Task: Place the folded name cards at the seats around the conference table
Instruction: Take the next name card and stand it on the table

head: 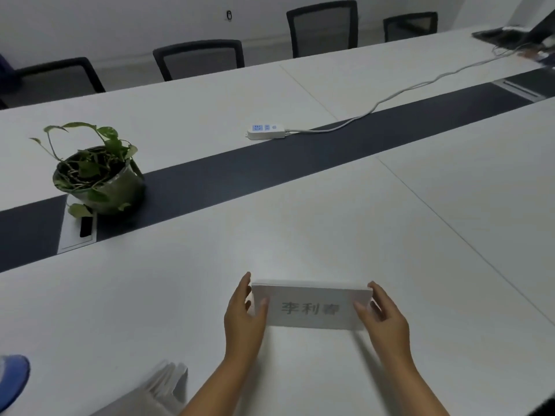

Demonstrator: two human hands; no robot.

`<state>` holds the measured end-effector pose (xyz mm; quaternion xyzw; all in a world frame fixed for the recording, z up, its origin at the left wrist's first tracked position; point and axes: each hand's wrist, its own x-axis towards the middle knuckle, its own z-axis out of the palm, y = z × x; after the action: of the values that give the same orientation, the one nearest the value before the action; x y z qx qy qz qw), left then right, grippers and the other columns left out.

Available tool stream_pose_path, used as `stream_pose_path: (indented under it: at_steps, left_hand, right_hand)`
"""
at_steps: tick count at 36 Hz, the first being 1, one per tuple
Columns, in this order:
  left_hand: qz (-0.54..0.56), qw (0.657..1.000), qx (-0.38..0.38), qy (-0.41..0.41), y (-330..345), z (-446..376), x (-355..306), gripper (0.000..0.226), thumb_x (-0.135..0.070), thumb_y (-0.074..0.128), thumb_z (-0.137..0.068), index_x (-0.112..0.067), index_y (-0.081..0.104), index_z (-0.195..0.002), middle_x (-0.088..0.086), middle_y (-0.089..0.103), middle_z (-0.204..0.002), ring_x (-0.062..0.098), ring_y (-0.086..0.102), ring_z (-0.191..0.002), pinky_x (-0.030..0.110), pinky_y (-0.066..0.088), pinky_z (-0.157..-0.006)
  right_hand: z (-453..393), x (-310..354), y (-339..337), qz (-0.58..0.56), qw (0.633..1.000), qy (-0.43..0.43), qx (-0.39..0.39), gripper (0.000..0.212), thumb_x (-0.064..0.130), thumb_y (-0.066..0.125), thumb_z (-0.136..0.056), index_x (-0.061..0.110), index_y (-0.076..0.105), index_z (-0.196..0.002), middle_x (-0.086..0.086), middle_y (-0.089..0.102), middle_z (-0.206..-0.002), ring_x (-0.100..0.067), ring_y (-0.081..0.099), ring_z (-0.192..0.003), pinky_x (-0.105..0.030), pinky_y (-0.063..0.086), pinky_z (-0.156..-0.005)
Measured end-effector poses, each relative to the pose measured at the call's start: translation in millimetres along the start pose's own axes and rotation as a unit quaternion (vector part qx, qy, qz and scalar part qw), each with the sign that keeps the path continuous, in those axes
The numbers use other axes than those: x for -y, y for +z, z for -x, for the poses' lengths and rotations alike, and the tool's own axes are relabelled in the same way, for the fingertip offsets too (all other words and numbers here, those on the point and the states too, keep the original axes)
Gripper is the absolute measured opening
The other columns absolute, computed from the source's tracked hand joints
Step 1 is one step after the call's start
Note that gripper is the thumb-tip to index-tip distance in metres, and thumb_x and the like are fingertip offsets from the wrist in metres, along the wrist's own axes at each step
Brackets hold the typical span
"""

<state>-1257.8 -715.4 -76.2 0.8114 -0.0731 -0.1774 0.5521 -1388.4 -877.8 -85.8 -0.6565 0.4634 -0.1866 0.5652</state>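
The white conference table (180,295) fills nearly the whole view, with a dark strip (240,172) running down its middle from about 9 o'clock up toward 2 o'clock. Four black mesh-backed office chairs line the far side between 10 and 1 o'clock; the tallest chair (322,28) stands near 12 o'clock. At about 10 o'clock a potted green vine plant (96,175) sits on the strip, just beside a silver cable hatch (78,229) set into the table. Near the lower edge at 7 o'clock lies a stack of folded name cards (162,385), blurred, and a blue object (13,376) that cannot be identified shows at the 8 o'clock corner. The name card (312,304) being placed stands tent-like on the table at about 6 o'clock, just below centre, its printed face with three Chinese characters turned toward the camera. The left hand (243,313) grips the card's left end, thumb on the printed face and fingers curled round behind the edge. The right hand (384,316) grips the right end likewise, thumb on the front and fingers over the top corner. A white power strip (265,131) rests at 12 o'clock at the strip's far edge, its white cable (390,97) trailing off toward 2 o'clock.
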Motion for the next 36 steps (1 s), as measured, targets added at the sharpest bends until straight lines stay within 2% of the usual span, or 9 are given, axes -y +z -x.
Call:
stream_pose_path:
  at_steps: [6,11,15,17,20,26,31,33,36]
  left_hand:
    - [0.013,0.999,-0.031,0.0,-7.0,-7.4,-6.1,0.031,-0.005,0.058,-0.083,-0.007,0.059,-0.114,-0.002,0.058,-0.106,0.013,0.055,-0.093,0.023,0.04,-0.085]
    - [0.0,0.999,-0.031,0.016,-0.8,-17.6,-2.0,0.021,-0.008,0.063,-0.08,-0.01,0.066,-0.1,-0.01,0.062,-0.088,-0.002,0.057,-0.084,0.004,0.044,-0.069]
    - [0.012,0.999,-0.013,0.027,10.6,-26.2,-3.3,0.017,-0.006,0.066,-0.077,-0.017,0.068,-0.089,-0.014,0.062,-0.086,0.004,0.059,-0.084,-0.001,0.044,-0.069]
    - [0.018,0.999,-0.006,0.034,16.9,-29.3,-4.8,0.02,-0.006,0.066,-0.076,-0.025,0.066,-0.083,-0.013,0.062,-0.087,0.005,0.06,-0.084,0.0,0.045,-0.07]
    - [0.024,0.999,-0.005,0.039,24.4,-33.2,-6.6,0.018,-0.006,0.066,-0.076,-0.02,0.067,-0.086,-0.013,0.062,-0.087,0.007,0.061,-0.085,0.001,0.045,-0.072]
    - [0.009,0.998,-0.002,0.062,32.3,-35.9,-14.1,0.027,-0.008,0.067,-0.076,-0.034,0.06,-0.074,-0.014,0.062,-0.086,0.008,0.061,-0.084,0.013,0.047,-0.077]
    - [0.008,0.998,-0.009,0.056,31.6,-37.5,-12.4,0.027,-0.008,0.066,-0.076,-0.034,0.061,-0.073,-0.014,0.062,-0.087,0.002,0.061,-0.08,0.001,0.046,-0.071]
    - [0.011,0.998,-0.013,0.053,29.2,-38.9,-12.9,0.025,-0.007,0.066,-0.077,-0.031,0.061,-0.075,-0.012,0.062,-0.087,0.005,0.06,-0.083,0.002,0.046,-0.069]
    - [0.018,0.999,-0.018,0.043,26.2,-40.2,-14.8,0.02,-0.005,0.064,-0.078,-0.025,0.062,-0.08,-0.012,0.062,-0.087,0.009,0.059,-0.084,0.012,0.043,-0.072]
  right_hand:
    - [-11.3,3.4,-3.9,-0.049,0.999,0.005,-0.018,0.032,0.006,0.057,-0.083,0.009,0.059,-0.115,-0.002,0.058,-0.116,-0.016,0.053,-0.104,-0.028,0.04,-0.094]
    - [-32.8,12.3,-6.6,-0.047,0.999,-0.009,-0.021,0.031,0.007,0.055,-0.085,0.007,0.059,-0.116,0.0,0.059,-0.112,-0.014,0.054,-0.103,-0.025,0.04,-0.091]
    - [-62.3,19.2,-4.9,-0.02,0.999,-0.016,-0.038,0.03,0.009,0.055,-0.085,0.009,0.06,-0.115,-0.012,0.064,-0.117,-0.034,0.055,-0.11,-0.043,0.045,-0.097]
    - [-75.7,21.5,-3.9,0.0,0.999,-0.027,-0.039,0.03,0.01,0.054,-0.085,0.011,0.06,-0.115,-0.006,0.065,-0.112,-0.033,0.057,-0.107,-0.041,0.045,-0.096]
    - [-91.6,24.7,-2.8,0.034,0.998,-0.047,-0.04,0.031,0.012,0.052,-0.086,0.012,0.06,-0.115,-0.006,0.066,-0.103,-0.026,0.056,-0.087,-0.033,0.044,-0.085]
    - [-104.5,31.8,-0.9,-0.01,0.999,-0.046,0.0,0.041,0.007,0.053,-0.086,0.011,0.049,-0.127,-0.005,0.056,-0.128,-0.018,0.052,-0.117,-0.03,0.04,-0.102]
    - [-105.9,32.6,-0.4,-0.047,0.997,-0.045,0.038,0.048,0.005,0.051,-0.087,0.017,0.041,-0.133,0.005,0.048,-0.121,-0.006,0.043,-0.113,-0.006,0.035,-0.083]
    - [-103.8,31.1,0.5,-0.044,0.997,-0.05,0.046,0.05,0.005,0.051,-0.087,0.021,0.039,-0.133,0.007,0.045,-0.118,-0.005,0.041,-0.113,-0.004,0.033,-0.082]
    - [-100.7,28.7,2.8,-0.04,0.997,-0.052,0.047,0.051,0.006,0.052,-0.087,0.023,0.04,-0.133,0.005,0.048,-0.118,-0.002,0.042,-0.111,-0.011,0.034,-0.088]
